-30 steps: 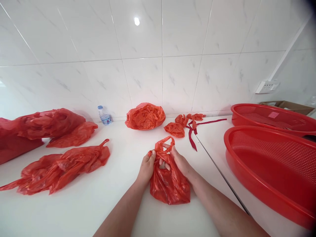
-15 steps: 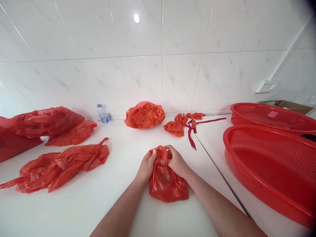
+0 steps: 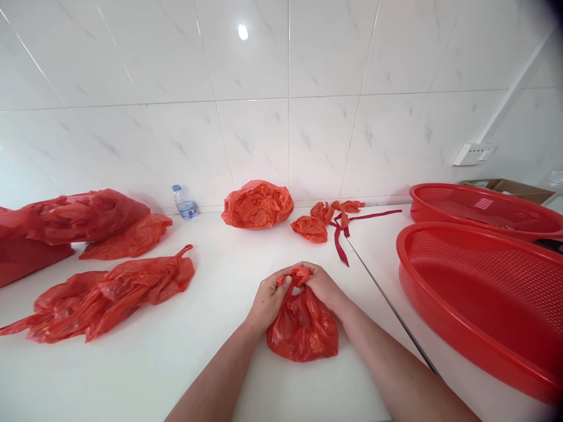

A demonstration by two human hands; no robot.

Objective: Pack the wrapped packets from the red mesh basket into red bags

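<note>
Left hand [image 3: 268,300]: gripping top of red bag [image 3: 303,334], 10 o'clock.
Right hand [image 3: 321,286]: gripping same top, 1 o'clock.
Crumpled bundle [image 3: 309,229]: 12 o'clock.

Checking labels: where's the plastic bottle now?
Head view, left of centre: the bottle stands near the tiled wall, between the left bag pile and a crumpled bag.

Free tabletop [image 3: 220,287] centre-left; nearer basket [image 3: 488,316] rightward
</note>
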